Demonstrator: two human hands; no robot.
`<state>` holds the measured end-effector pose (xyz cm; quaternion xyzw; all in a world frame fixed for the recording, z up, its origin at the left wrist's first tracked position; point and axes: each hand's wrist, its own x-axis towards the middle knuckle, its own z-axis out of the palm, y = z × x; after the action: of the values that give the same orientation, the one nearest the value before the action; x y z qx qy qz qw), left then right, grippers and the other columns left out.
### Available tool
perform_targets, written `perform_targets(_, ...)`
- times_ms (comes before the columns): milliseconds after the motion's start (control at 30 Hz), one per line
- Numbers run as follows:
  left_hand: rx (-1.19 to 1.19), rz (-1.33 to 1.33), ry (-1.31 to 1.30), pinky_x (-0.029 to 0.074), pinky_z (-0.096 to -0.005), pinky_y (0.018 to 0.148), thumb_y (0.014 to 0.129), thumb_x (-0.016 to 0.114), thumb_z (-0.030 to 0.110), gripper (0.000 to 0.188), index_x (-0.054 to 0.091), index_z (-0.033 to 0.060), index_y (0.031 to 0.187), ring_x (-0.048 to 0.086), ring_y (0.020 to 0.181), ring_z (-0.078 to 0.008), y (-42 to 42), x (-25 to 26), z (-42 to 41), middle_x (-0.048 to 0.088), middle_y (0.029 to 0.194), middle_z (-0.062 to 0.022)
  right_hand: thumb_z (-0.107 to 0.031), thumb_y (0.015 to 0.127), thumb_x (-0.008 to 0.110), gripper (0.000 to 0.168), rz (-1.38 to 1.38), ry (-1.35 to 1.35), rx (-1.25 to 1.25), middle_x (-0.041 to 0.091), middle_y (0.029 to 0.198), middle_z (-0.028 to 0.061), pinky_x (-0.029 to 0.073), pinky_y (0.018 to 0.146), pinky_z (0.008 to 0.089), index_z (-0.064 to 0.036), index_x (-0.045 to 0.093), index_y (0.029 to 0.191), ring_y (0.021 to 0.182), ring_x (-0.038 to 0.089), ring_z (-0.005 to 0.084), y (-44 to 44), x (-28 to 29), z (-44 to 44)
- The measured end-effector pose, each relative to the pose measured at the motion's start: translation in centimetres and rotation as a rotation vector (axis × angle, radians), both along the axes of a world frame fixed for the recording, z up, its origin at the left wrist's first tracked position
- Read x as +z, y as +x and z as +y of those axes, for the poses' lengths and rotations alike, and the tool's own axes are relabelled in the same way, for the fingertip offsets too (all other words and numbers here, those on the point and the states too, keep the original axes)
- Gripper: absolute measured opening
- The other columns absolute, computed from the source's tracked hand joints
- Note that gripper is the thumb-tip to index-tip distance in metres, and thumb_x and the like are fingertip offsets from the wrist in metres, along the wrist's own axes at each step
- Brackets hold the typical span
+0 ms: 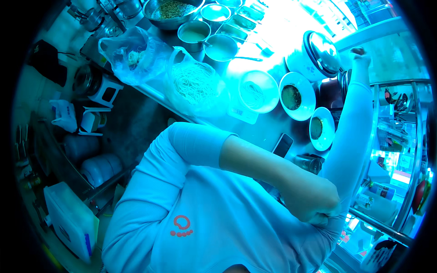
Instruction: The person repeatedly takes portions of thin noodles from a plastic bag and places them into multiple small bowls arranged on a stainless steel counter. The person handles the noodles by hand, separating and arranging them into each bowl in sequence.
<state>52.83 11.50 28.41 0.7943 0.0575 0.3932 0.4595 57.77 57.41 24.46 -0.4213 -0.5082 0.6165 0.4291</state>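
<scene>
My left forearm crosses my chest, and my left hand (314, 201) is curled closed on the right sleeve (336, 191) of my light shirt, near the upper arm. My right arm stretches away along the right side. My right hand (360, 56) is small and blurred beyond the rice cooker (315, 56); its fingers cannot be made out. A bowl of noodles (258, 91) rests on a digital scale (243, 115). To its right stand two white bowls (307, 100) (327, 128) with dark seasoning inside. Left of the scale lies an open plastic bag of noodles (194, 83).
A phone (283, 145) and a glass-like container (307, 163) lie near my left forearm. Another plastic bag (135, 56), metal pots (221, 47) and a large metal bowl (172, 24) stand farther back. A metal-framed shelf (392, 82) stands at right; gas cylinders (101, 169) are at lower left.
</scene>
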Motion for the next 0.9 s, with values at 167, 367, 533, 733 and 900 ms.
perform_targets(167,0.255,0.136,-0.022,0.042,-0.0380,0.055,0.078,0.052,0.021,0.020,0.053,0.0004,0.075,0.052,0.061,-0.0283,-0.4,-4.2,0.9,0.052,0.069,-0.0134,-0.007,0.080,0.048,0.018,0.718,-0.164,0.580,0.033,0.052,-0.0038,0.035,0.043,0.0200,-0.011,0.043,0.062,0.046,0.039,0.0065,-1.8,2.3,-8.1)
perform_targets(367,0.826,0.302,-0.290,0.040,-0.0323,0.048,0.077,0.058,0.018,0.019,0.051,0.0028,0.068,0.051,0.054,-0.0214,-9.4,-14.5,-2.2,0.050,0.060,-0.0099,-0.019,0.075,0.061,0.022,-0.567,0.152,0.787,0.060,0.077,0.0058,0.045,0.059,0.0231,-0.001,0.061,0.088,0.067,0.057,0.0129,-4.3,-14.5,-25.8)
perform_targets(533,1.014,0.200,-0.771,0.039,-0.0276,0.049,0.076,0.060,0.017,0.019,0.055,-0.0002,0.068,0.049,0.052,-0.0127,-12.9,-17.5,-7.1,0.054,0.058,-0.0069,-0.015,0.072,0.059,0.014,-0.976,0.815,0.551,0.058,0.084,0.0127,0.047,0.061,0.0357,-0.007,0.061,0.084,0.073,0.058,0.0283,-6.1,-25.9,-26.7)
perform_targets(733,1.112,0.162,-0.887,0.035,-0.0192,0.047,0.078,0.060,0.013,0.015,0.057,0.0003,0.072,0.043,0.054,-0.0029,-12.8,-19.0,-8.5,0.050,0.058,0.0007,-0.014,0.072,0.056,0.010,-1.113,0.860,0.635,0.056,0.086,0.0128,0.045,0.063,0.0402,-0.009,0.058,0.081,0.075,0.057,0.0317,-7.2,-28.3,-25.8)
perform_targets(900,1.143,0.148,-0.883,0.037,-0.0214,0.049,0.077,0.060,0.014,0.014,0.058,0.0001,0.074,0.047,0.055,-0.0059,-12.3,-19.0,-8.0,0.053,0.060,-0.0021,-0.016,0.071,0.057,0.011,-1.154,0.844,0.647,0.056,0.084,0.0130,0.045,0.062,0.0401,-0.008,0.057,0.078,0.075,0.057,0.0309,-7.3,-27.3,-25.7)
